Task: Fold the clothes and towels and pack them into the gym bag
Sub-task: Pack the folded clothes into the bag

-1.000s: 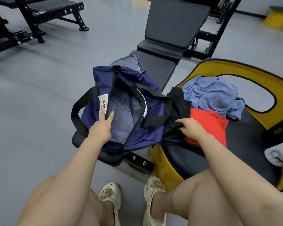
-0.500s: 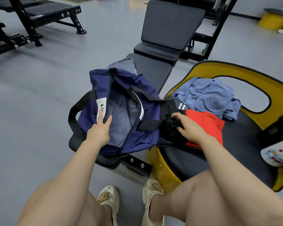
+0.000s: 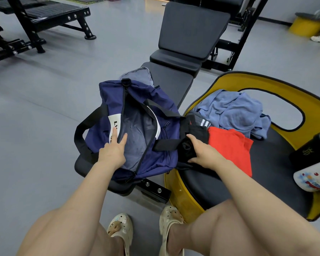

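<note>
A navy gym bag (image 3: 163,159) lies unzipped on the black bench, its grey lining showing. My left hand (image 3: 113,150) rests on the near left lip of the opening, index finger and thumb spread straight, keeping it open. My right hand (image 3: 201,152) grips a bunched black garment (image 3: 190,143) just right of the bag, on the edge of the yellow-rimmed seat (image 3: 277,84). Beside it lies a folded red shirt (image 3: 231,145). A crumpled light-blue towel (image 3: 233,108) sits behind, with dark striped shorts (image 3: 203,122) peeking out under it.
A folded grey cloth (image 3: 137,74) lies on the bench (image 3: 172,80) behind the bag. A black bottle (image 3: 310,150) and a white printed cylinder (image 3: 314,178) sit on the seat at right. More gym benches stand at the far left; my knees and sandals are below.
My right hand has gathered the black garment into a bunch and pulled it off the red shirt toward the bag. The striped shorts came into view. My left hand stays on the bag's lip.
</note>
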